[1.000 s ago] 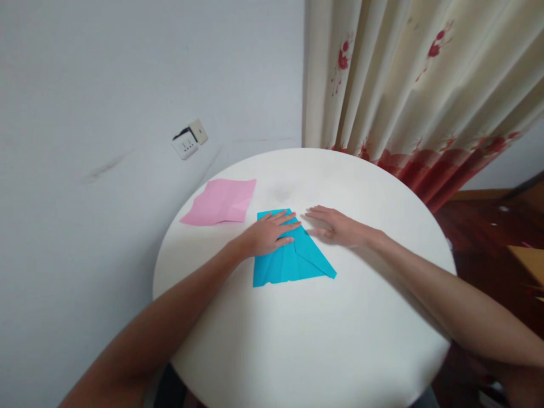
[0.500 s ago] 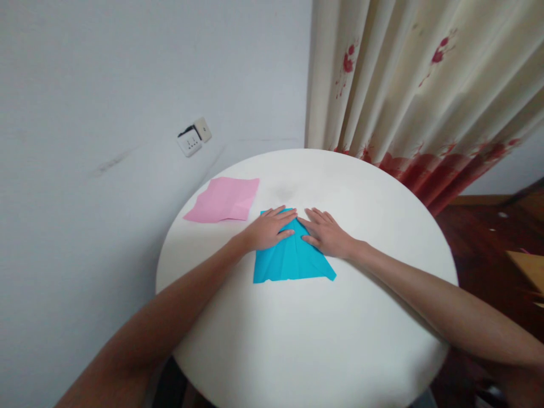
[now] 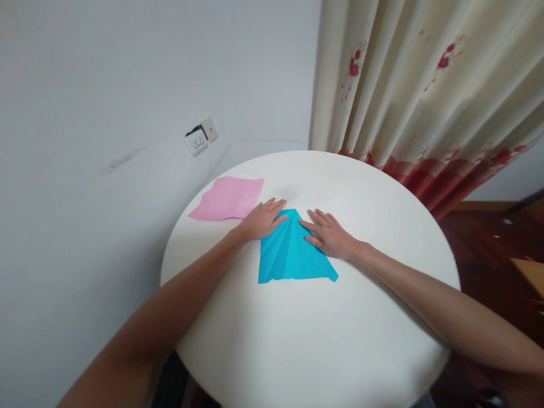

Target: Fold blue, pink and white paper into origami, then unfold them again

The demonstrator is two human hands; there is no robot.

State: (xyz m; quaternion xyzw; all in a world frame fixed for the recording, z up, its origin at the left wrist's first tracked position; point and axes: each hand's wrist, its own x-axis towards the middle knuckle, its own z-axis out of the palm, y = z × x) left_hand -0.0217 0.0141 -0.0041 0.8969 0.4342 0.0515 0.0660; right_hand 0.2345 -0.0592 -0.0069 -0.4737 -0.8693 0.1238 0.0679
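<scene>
A creased sheet of blue paper lies on the round white table, narrow at its far end and wider toward me. Over its upper left edge rests my left hand, open with the fingers stretched out. My right hand lies open along the right edge, its index finger and thumb on the paper and the other fingers beyond it on the table. Part of each side edge is hidden under the hands. Just behind my left hand is a sheet of pink paper with faint creases.
A pale wall with a power socket borders the table on the left and behind. Cream curtains with a red hem hang at the back right. Dark red floor shows on the right.
My left hand has slid left and away from me, uncovering more of the blue paper's top. My right hand stays nearly in place. The whole view has shifted slightly.
</scene>
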